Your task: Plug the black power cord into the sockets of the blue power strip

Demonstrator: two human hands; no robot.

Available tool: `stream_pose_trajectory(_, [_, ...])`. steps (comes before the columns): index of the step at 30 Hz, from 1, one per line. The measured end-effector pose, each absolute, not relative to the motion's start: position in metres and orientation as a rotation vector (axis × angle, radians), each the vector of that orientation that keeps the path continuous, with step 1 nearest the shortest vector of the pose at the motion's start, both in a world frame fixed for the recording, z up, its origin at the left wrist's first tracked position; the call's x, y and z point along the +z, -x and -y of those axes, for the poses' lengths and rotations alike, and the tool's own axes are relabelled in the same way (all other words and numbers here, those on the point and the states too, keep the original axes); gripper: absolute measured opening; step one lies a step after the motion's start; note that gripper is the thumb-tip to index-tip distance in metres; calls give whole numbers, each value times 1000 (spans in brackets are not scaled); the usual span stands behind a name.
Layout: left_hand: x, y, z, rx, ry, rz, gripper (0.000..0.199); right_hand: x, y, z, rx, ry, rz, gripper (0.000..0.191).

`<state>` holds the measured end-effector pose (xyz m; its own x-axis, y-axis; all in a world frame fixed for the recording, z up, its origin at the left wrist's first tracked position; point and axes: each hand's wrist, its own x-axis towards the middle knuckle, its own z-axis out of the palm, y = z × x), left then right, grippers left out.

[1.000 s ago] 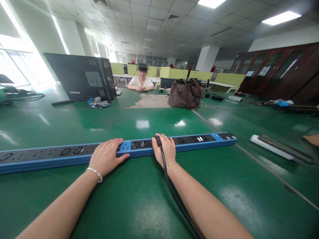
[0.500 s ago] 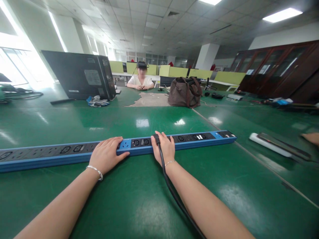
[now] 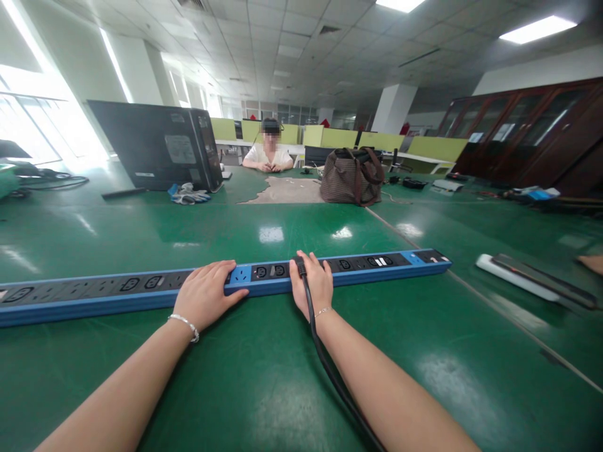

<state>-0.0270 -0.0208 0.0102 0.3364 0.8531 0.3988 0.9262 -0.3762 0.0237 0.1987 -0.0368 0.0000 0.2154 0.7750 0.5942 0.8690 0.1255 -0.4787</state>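
A long blue-and-black power strip (image 3: 268, 288) with rows of sockets lies across the green table in front of me. My left hand (image 3: 205, 296) is wrapped over it, fingers on top and thumb along the near side, left of a light-blue socket (image 3: 241, 275). My right hand (image 3: 316, 289) grips a black plug (image 3: 299, 266) at the strip's top, right of the middle. The plug's lower end is hidden, so I cannot tell how deep it sits. Its black power cord (image 3: 325, 360) runs down along my right forearm towards me.
A black computer case (image 3: 151, 147) stands at the back left, with gloves (image 3: 188, 194) beside it. A brown bag (image 3: 352, 176) sits further back. Across the table sits a person (image 3: 267, 154). A white bar-shaped object (image 3: 513, 279) with a dark one lies at the right.
The whole view has shifted slightly, so everything appears a little further right. Both hands keep their places on the strip and the plug.
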Motion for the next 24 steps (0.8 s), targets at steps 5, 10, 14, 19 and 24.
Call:
stream_pose_trajectory(5, [10, 27, 21, -490, 2377, 1616, 62, 0, -201, 37, -178, 1666, 1554, 37])
stream_pose_trajectory(10, [11, 26, 21, -508, 2385, 1612, 63, 0, -200, 40, -199, 1704, 1607, 37])
stream_pose_trajectory(14, [11, 26, 21, -510, 2388, 1599, 61, 2, -199, 42, -215, 1745, 1617, 37])
stream_pose_trajectory(19, [11, 26, 21, -493, 2378, 1590, 61, 5, -204, 42, -246, 1763, 1694, 38])
stream_pose_trajectory(24, [10, 26, 22, -518, 2384, 1586, 61, 3, -205, 42, -256, 1755, 1706, 39])
